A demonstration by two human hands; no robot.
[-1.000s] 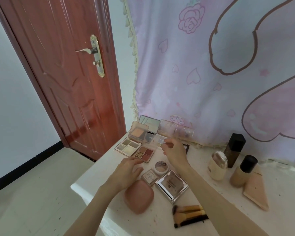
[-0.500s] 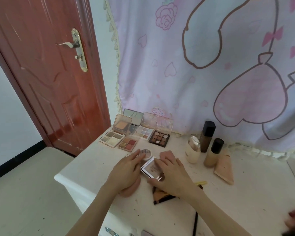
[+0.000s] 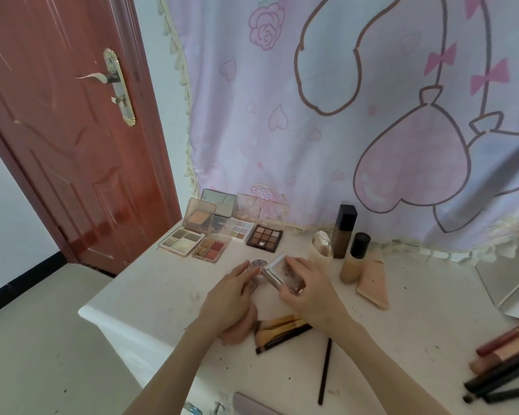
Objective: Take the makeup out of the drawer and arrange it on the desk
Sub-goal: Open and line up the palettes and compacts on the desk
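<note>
Desk (image 3: pixel 162 295): white top, spanning the centre and lower right of the frame.

Back row, left of centre: four open palettes. Beige palette (image 3: pixel 182 242), lid propped up, four pale pans. Red palette (image 3: pixel 211 250), four pans in gold and red tones. Pastel palette (image 3: pixel 237 229), a grid of light pans. Dark palette (image 3: pixel 264 238), nine brown pans.

Right of centre: gold-capped bottle (image 3: pixel 321 253), dark bottle (image 3: pixel 344 230) and a black-capped foundation bottle (image 3: pixel 355 257), all upright and close together; a peach tube (image 3: pixel 372 285) lies flat just beside the last.

Centre: right hand (image 3: pixel 307 290) grips a square compact (image 3: pixel 283 277), fingers curled over its top; lid closed, contents unseen. Left hand (image 3: pixel 228 298) rests with straight fingers touching a round jar (image 3: pixel 258 265) that sits against the compact's left corner. The hands are near each other, not touching.

Below the hands: a pink case (image 3: pixel 241 330), partly under the left wrist, closed; brushes (image 3: pixel 277 330) lying together just beside it; a thin black stick (image 3: pixel 325 371).

Lower right edge: a cluster of lipsticks (image 3: pixel 504 363), lying flat.

Right edge: mirror (image 3: pixel 510 280).

Upper left: red door (image 3: pixel 72 130). Behind the desk: pink curtain (image 3: pixel 357 100).
</note>
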